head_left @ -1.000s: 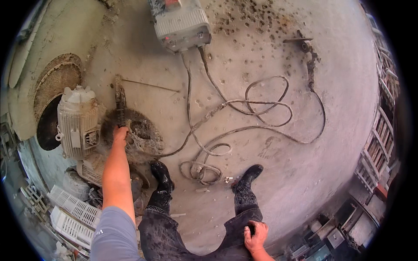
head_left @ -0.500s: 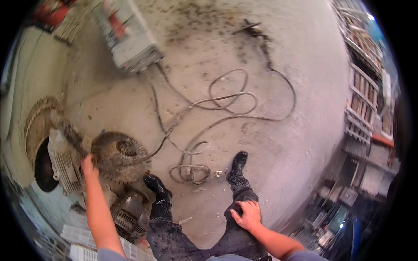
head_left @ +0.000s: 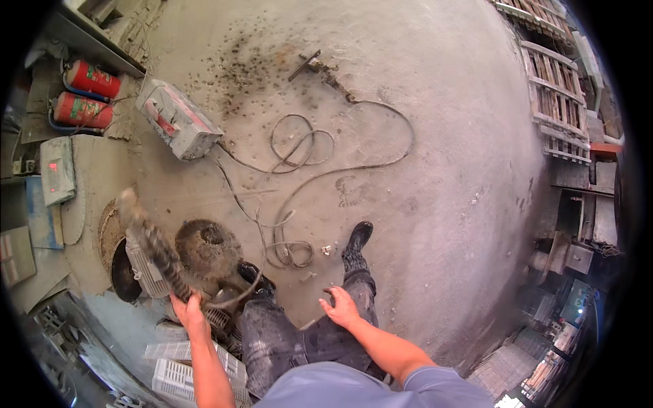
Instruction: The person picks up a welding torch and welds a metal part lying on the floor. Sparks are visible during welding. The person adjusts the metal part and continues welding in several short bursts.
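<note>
In my left hand (head_left: 191,307), fingers wrapped round its lower end, is a thick, dirt-caked rod-shaped tool (head_left: 158,248). It points up and away to the left, blurred at its far end, and a cable (head_left: 239,297) seems to trail from the handle; its exact kind is unclear. Behind it stand a grey finned motor housing (head_left: 144,266) and a round dirt-covered disc (head_left: 207,246). My right hand (head_left: 342,307) is above my right thigh, holding nothing, fingers apart and slightly bent.
A grey box-shaped machine (head_left: 178,119) with a red handle stands ahead left, its looped cables (head_left: 299,146) crossing the floor to a dark T-shaped piece (head_left: 309,66). Red cylinders (head_left: 83,109) lie far left. Wooden pallets (head_left: 556,92) line the right; pale slatted crates (head_left: 194,370) sit near left.
My left hand has drawn back toward me, bringing the rod-shaped tool and its cable along. My right hand has come off the knee area. The view has shifted, bringing the red cylinders into sight.
</note>
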The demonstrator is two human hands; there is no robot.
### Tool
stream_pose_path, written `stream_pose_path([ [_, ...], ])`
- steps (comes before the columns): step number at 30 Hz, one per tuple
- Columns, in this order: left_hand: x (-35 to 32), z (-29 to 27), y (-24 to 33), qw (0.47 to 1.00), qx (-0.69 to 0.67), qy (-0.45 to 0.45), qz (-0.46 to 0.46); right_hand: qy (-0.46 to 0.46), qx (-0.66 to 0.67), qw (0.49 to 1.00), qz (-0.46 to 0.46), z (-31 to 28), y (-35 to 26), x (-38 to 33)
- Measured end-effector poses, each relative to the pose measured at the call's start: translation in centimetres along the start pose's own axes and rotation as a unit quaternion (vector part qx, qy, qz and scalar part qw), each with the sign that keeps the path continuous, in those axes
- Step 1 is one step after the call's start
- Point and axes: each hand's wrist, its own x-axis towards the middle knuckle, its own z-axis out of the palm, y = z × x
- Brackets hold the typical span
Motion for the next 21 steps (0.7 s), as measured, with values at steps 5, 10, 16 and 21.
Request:
stream_pose_path([
  [5, -4.2, 11.3, 8.8, 0.988, 0.062, -0.094, 0.107, -0.032, 0.235, 0.970, -0.054, -12.3, -10.5, 1.5],
  [10, -12.7, 24.5, 14.3, 0.973, 0.102, -0.125, 0.165, -0.018, 0.316, 0.920, -0.229, -27.0, -18.1, 4.7],
  [16, -18.7, 37.5, 16.4, 0.886, 0.266, -0.087, 0.371, 0.066, 0.436, 0.884, -0.154, -35.9, -21.1, 10.7],
  [21, -19.2, 44.9, 15.0, 0.847, 0.287, -0.084, 0.440, 0.014, 0.569, 0.819, -0.073, -41.4, -21.1, 15.9],
])
